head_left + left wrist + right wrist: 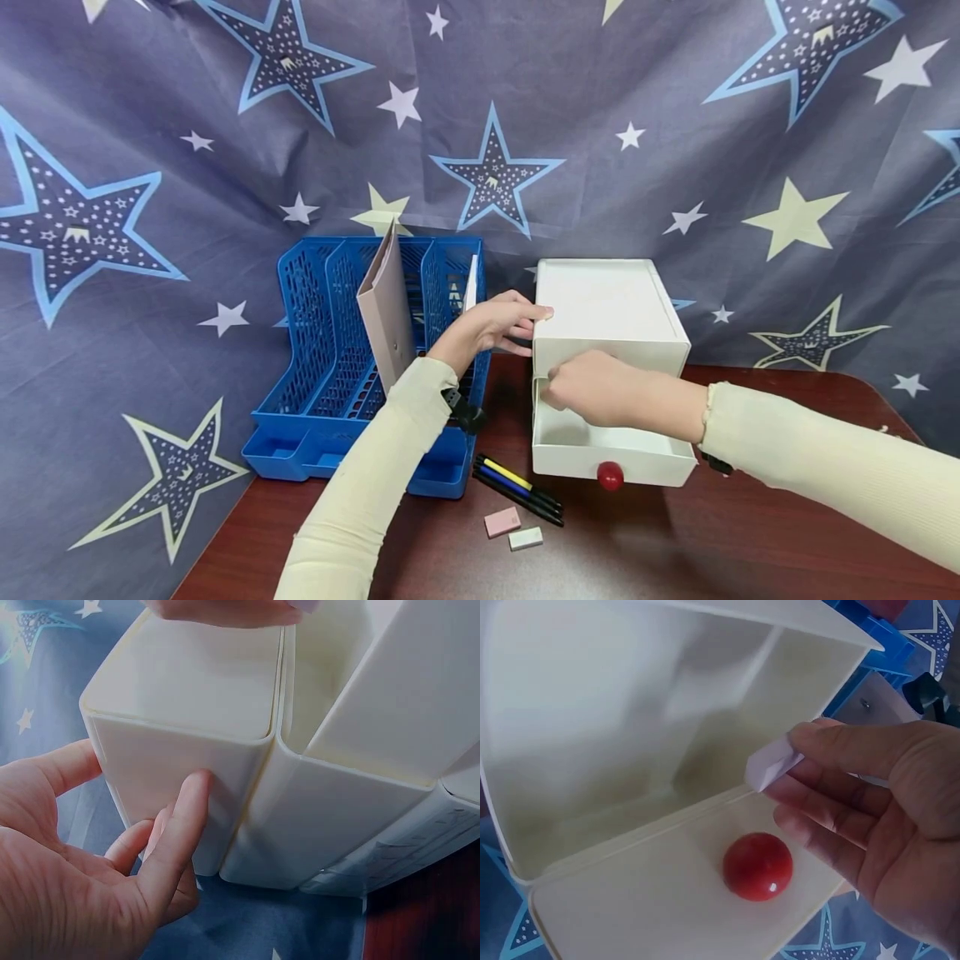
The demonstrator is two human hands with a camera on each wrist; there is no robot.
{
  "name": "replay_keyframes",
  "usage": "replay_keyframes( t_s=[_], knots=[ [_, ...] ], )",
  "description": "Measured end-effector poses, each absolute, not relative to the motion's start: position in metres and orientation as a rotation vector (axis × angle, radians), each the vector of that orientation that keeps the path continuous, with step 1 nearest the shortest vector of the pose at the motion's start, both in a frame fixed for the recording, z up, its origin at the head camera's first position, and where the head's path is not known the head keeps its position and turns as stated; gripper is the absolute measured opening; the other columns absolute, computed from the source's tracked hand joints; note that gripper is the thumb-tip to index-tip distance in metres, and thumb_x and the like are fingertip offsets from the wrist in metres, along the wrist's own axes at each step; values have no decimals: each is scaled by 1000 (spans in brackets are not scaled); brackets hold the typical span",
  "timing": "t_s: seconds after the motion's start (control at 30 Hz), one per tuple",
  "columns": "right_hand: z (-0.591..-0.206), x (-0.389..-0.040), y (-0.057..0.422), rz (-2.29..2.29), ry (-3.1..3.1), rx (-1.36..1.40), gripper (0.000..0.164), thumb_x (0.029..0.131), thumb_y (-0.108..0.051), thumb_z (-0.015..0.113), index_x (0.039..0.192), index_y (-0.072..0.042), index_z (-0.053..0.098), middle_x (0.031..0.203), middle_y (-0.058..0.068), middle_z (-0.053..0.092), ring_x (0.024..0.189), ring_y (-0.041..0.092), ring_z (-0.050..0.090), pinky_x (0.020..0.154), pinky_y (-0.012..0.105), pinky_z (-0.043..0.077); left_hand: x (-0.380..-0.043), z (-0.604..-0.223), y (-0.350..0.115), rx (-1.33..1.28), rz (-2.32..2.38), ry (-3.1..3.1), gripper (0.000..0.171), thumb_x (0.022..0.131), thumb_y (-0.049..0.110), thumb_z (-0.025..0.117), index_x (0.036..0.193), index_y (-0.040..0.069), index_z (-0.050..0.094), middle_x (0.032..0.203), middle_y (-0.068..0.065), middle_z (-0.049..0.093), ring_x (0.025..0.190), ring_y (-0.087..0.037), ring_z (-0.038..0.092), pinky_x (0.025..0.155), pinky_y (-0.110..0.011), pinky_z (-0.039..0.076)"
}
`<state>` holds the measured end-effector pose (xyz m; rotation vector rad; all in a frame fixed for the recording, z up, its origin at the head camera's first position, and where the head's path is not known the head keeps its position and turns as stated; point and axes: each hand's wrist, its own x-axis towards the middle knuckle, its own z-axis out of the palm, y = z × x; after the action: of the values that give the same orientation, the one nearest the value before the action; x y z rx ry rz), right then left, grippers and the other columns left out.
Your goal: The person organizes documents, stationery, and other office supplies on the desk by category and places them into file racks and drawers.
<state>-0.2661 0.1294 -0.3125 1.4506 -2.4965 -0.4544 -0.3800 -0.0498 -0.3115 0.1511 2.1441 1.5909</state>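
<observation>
My left hand [497,323] is at the left side of a white drawer unit [603,296], its thumb on the top edge. Close up in the left wrist view, its fairly straight fingers touch the unit's walls. The lower drawer [570,461], with a red knob [610,476], is pulled out. Over that drawer is my right hand [600,390]. Between thumb and fingers it pinches a small pale lilac block, which looks like an eraser [769,766]. The right wrist view shows another red knob [757,866] on the front beside the drawer opening.
Left of the unit stands a blue file rack [300,333] with a beige folder [386,321]. Several pens [517,487], a pink eraser [502,522] and a white eraser [526,538] lie on the brown table [750,533]. A star-patterned cloth [585,183] hangs behind.
</observation>
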Motion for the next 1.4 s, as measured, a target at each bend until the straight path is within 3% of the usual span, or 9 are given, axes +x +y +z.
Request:
replay_keyframes(
  t_s=[0.17, 0.37, 0.7, 0.93, 1.07, 1.4],
  knots=[
    [-321, -270, 129, -407, -2519, 1483, 19, 83, -2, 80, 83, -18, 69, 72, -2, 65, 55, 13, 47, 44, 24, 38, -379, -312, -50, 127, 1620, 2128, 26, 97, 28, 71, 104, 12, 52, 107, -9, 58, 91, -21, 63, 101, -56, 55],
    [-331, -275, 130, -376, -2536, 1514, 17, 81, -5, 83, 84, -17, 72, 75, -1, 70, 58, 14, 57, 48, 24, 46, -378, -312, -51, 122, 1626, 2127, 29, 97, 27, 71, 106, 12, 48, 91, -6, 57, 72, -14, 63, 99, -55, 56],
    [-340, -280, 127, -337, -2581, 1528, 16, 80, -6, 85, 87, -17, 76, 81, -2, 72, 67, 14, 63, 56, 22, 52, -379, -312, -52, 118, 1614, 2135, 33, 97, 28, 71, 111, 13, 46, 95, -6, 55, 74, -14, 62, 73, -40, 65],
    [-343, -285, 127, -325, -2531, 1544, 17, 82, -1, 80, 81, -17, 74, 72, -3, 68, 59, 11, 53, 48, 21, 38, -379, -312, -51, 112, 1630, 2112, 28, 97, 27, 71, 107, 12, 49, 95, -7, 57, 76, -15, 62, 100, -55, 56],
    [-344, -287, 127, -342, -2506, 1550, 18, 83, 0, 77, 80, -16, 73, 68, -3, 64, 55, 11, 46, 47, 22, 30, -379, -311, -51, 114, 1637, 2096, 22, 97, 26, 71, 99, 11, 54, 95, -7, 58, 78, -16, 62, 106, -59, 51],
    [-351, -288, 132, -474, -2349, 1599, 15, 83, -5, 79, 79, -18, 73, 71, -2, 67, 64, 14, 61, 47, 24, 43, -377, -306, -46, 66, 1624, 2101, 22, 97, 22, 71, 82, 9, 62, 99, -9, 57, 87, -19, 59, 104, -57, 52]
  ],
)
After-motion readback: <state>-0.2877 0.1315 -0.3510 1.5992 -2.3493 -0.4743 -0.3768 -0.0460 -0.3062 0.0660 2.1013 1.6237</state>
